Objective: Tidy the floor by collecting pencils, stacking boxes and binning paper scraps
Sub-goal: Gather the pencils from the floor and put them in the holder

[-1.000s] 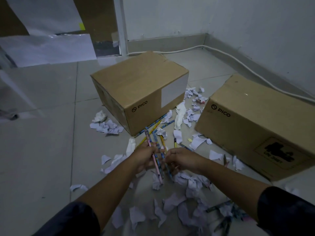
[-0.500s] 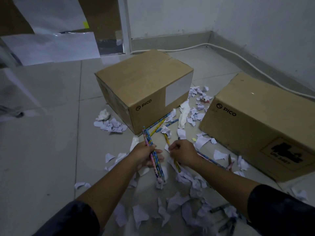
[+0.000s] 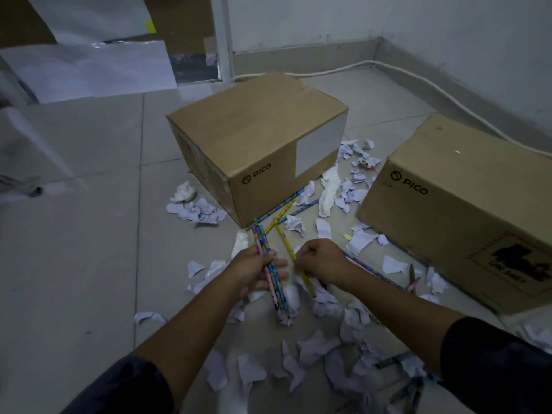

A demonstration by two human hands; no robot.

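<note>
A: Pencils [image 3: 273, 274] sat bunched in the left hand [image 3: 257, 271], fingers wrapped round them above the floor [image 3: 89, 264].

B: Right hand [image 3: 321, 264] pinched a yellow pencil [image 3: 294, 259]. Light, stiff; mid-shaft grip looked best.

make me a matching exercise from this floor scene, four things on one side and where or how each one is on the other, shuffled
Things
1. bundle of pencils
2. yellow pencil
3. left box
4. white cable

Places or states
A. runs along the foot of the wall
B. gripped in the left hand
C. pinched by the right hand
D. stands on the floor with a blank white label on its side

Pairs: 1-B, 2-C, 3-D, 4-A
</note>
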